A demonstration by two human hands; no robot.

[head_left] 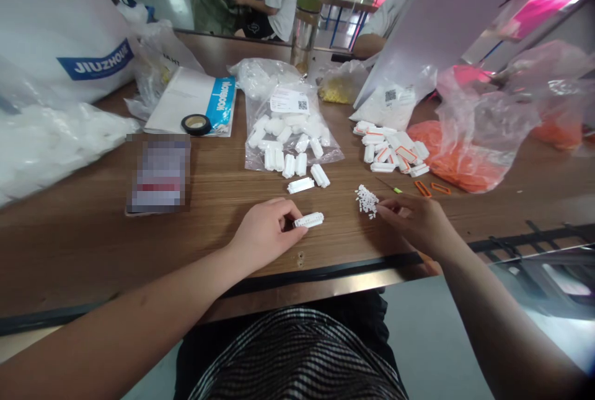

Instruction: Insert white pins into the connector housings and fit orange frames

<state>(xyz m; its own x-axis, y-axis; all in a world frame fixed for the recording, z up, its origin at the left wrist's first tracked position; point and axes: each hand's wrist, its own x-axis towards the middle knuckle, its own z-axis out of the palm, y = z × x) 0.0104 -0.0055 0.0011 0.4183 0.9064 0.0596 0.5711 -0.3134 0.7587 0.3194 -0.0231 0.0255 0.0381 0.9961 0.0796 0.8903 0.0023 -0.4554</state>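
Checked shirt point(297, 356) nearest, your left hand point(266, 231) pinches a connector point(312, 220) left of the pile point(366, 199), seemingly for steadiness, your right hand point(415, 220) at the pile's edge, grip unclear.

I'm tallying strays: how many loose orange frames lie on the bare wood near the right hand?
2: the left orange frame, beyond the right hand, and the right orange frame beside it. Others may hide beneath the hand.

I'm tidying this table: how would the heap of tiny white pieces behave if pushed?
The pieces would probably spread rather than slide as one, since they look loose. Each is likely light, being tiny. Some may scatter, as the outline already looks ragged.
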